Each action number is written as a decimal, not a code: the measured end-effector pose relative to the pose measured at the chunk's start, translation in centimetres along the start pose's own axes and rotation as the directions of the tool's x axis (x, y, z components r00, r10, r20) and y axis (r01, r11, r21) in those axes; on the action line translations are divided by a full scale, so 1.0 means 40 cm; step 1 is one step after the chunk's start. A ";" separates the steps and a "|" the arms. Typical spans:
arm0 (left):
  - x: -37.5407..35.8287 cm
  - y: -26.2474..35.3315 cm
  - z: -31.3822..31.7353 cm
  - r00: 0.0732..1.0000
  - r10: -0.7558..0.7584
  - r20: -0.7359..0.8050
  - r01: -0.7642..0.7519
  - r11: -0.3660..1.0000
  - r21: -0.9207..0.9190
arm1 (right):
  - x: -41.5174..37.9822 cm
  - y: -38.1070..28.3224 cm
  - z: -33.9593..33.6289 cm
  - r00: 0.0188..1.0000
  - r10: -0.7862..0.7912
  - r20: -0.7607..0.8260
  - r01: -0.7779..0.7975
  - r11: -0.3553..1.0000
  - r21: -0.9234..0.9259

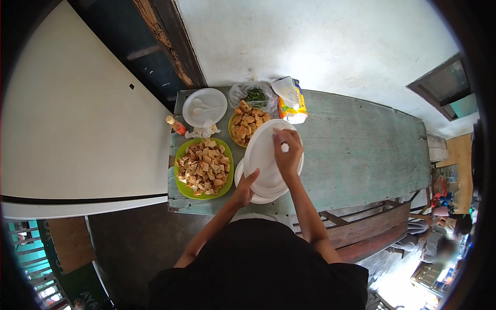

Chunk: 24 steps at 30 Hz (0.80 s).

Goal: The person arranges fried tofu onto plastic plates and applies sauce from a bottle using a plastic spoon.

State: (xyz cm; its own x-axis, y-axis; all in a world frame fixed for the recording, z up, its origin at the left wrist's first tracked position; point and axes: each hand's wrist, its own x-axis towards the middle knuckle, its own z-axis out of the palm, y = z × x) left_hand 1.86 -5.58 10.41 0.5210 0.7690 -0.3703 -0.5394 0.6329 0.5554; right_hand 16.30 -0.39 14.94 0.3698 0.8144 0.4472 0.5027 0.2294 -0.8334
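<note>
My left hand (244,192) grips the lower left rim of a white oval plate (266,155), which is tilted above the table. Over the plate's right part is my right hand (288,150), its fingers curled round a small piece of white material. Another white plate (239,173) lies partly hidden beneath the raised one. To the left stands a green plate (228,189) heaped with cut, browned cubes (204,165). A yellow plate (232,135) of fried pieces (248,121) sits just behind the raised plate.
At the back are a white plate with spoons (205,107), a plastic bag of green vegetables (254,96) and a yellow-blue packet (292,101). A red bottle (176,125) and crumpled tissue (204,130) stand at the left. A wooden bench (367,227) adjoins the table (361,144).
</note>
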 end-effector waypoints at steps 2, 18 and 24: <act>-0.004 0.014 0.005 0.999 0.037 -0.018 -0.037 0.999 -0.015 | -0.057 -0.010 0.020 0.992 -0.011 0.130 0.004 0.998 0.058; -0.094 0.230 -0.130 0.833 0.431 -0.347 -0.487 0.868 -0.091 | -0.119 0.070 -0.089 0.986 0.149 0.067 -0.150 0.989 0.010; -0.174 0.346 -0.190 0.518 0.662 -0.542 -0.735 0.668 0.113 | -0.235 0.242 -0.112 0.773 0.603 0.196 -0.607 0.793 -0.046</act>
State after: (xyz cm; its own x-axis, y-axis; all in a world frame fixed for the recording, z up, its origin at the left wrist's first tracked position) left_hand -14.25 -1.49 15.03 -0.4457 0.8658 -0.2274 -0.6685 -0.1530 0.7278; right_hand 21.21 -8.20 4.12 0.4361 0.8724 -0.2207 0.2104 -0.3373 -0.9176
